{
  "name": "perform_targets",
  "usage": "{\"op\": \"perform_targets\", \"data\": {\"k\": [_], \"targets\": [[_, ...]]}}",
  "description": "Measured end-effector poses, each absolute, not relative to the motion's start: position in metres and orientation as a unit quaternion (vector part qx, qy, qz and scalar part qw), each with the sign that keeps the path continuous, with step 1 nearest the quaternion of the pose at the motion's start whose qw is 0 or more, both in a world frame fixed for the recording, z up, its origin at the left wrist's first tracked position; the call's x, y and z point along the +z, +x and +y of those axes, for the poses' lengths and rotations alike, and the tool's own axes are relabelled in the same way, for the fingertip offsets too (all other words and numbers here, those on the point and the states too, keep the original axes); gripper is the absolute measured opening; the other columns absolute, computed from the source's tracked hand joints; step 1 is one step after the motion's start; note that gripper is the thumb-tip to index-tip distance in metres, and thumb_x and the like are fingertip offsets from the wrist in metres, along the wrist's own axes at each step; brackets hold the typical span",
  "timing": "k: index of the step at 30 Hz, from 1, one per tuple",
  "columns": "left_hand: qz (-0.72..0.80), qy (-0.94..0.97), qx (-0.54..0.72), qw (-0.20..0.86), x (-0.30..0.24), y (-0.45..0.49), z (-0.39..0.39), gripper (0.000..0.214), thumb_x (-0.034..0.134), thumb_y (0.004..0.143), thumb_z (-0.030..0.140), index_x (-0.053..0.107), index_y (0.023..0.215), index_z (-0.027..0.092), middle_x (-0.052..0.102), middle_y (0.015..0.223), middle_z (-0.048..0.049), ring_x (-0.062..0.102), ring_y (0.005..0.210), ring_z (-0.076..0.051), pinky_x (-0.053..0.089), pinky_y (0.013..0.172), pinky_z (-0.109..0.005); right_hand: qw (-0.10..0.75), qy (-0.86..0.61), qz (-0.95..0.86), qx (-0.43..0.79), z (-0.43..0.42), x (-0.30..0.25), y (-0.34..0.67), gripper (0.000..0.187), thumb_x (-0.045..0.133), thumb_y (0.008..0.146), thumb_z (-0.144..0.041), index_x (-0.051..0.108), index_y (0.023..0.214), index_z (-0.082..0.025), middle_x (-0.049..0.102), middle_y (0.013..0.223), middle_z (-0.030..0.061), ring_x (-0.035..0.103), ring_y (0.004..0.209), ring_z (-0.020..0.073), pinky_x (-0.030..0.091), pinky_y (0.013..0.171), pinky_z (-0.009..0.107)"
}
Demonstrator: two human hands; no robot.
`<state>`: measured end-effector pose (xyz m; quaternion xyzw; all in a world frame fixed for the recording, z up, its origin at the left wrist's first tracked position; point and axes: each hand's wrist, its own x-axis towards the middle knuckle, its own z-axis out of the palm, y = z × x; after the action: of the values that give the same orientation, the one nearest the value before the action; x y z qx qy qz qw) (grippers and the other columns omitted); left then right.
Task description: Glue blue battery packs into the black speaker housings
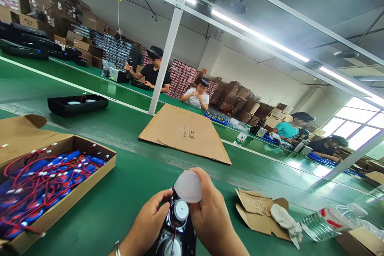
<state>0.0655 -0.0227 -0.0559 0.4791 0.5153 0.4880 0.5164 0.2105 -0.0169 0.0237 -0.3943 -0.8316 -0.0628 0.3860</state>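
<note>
At six o'clock, over the worktop [120, 196], the speaker [177, 228] is grasped by the left hand [153, 216], the dome [187, 186] by the right hand [211, 208]. Probably light and stiff, the speaker is best held by its edges (the wires [175, 230] could be snagged). It is coloured black, with two pale discs [181, 210]; the dome is frosted.
</note>
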Motion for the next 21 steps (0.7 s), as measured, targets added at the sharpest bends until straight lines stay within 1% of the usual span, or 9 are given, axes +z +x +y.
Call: {"op": "perform_targets", "data": {"k": [4, 9, 15, 18, 21], "targets": [[0.523, 0.500, 0.454, 0.520, -0.053, 0.066, -0.022, 0.046, 0.042, 0.073, 0.034, 0.056, 0.111, 0.011, 0.061, 0.119, -0.0110, 0.050, 0.114, -0.027, 0.040, 0.098, -0.037, 0.390, -0.391, -0.831, -0.058, -0.018, 0.026, 0.211, 0.037, 0.037, 0.078, -0.012, 0.039, 0.114, -0.017, 0.065, 0.098, 0.0065, 0.065, 0.081, 0.0166, 0.054, 0.067, 0.027], [0.527, 0.519, 0.440, 0.509, -0.059, 0.066, -0.021, 0.045, 0.040, 0.074, 0.034, 0.053, 0.111, 0.012, 0.058, 0.120, -0.0115, 0.049, 0.115, -0.025, 0.037, 0.100, -0.036, 0.396, -0.392, -0.829, -0.051, -0.019, 0.024, 0.211, 0.037, 0.037, 0.078, -0.012, 0.038, 0.115, -0.019, 0.064, 0.098, 0.0050, 0.064, 0.080, 0.0157, 0.054, 0.066, 0.026], [0.547, 0.537, 0.426, 0.481, -0.068, 0.066, -0.018, 0.043, 0.045, 0.072, 0.029, 0.051, 0.112, 0.014, 0.059, 0.118, -0.0090, 0.054, 0.107, -0.024, 0.040, 0.095, -0.035, 0.403, -0.390, -0.825, -0.072, -0.025, 0.022, 0.217, 0.038, 0.038, 0.081, -0.015, 0.035, 0.119, -0.019, 0.064, 0.104, 0.0064, 0.064, 0.088, 0.0163, 0.053, 0.070, 0.025], [0.566, 0.537, 0.411, 0.472, -0.067, 0.066, -0.019, 0.044, 0.044, 0.072, 0.028, 0.050, 0.113, 0.013, 0.059, 0.116, -0.0093, 0.056, 0.103, -0.024, 0.042, 0.091, -0.035, 0.409, -0.395, -0.821, -0.057, -0.026, 0.021, 0.221, 0.039, 0.038, 0.081, -0.014, 0.036, 0.119, -0.020, 0.063, 0.105, 0.0050, 0.064, 0.089, 0.0153, 0.053, 0.070, 0.024], [0.571, 0.533, 0.413, 0.469, -0.067, 0.066, -0.019, 0.044, 0.044, 0.072, 0.028, 0.049, 0.113, 0.014, 0.060, 0.114, -0.0083, 0.056, 0.104, -0.023, 0.043, 0.090, -0.033, 0.420, -0.393, -0.817, -0.039, -0.026, 0.020, 0.225, 0.041, 0.039, 0.080, -0.013, 0.035, 0.121, -0.021, 0.063, 0.105, 0.0042, 0.063, 0.090, 0.0144, 0.053, 0.072, 0.024]]}}
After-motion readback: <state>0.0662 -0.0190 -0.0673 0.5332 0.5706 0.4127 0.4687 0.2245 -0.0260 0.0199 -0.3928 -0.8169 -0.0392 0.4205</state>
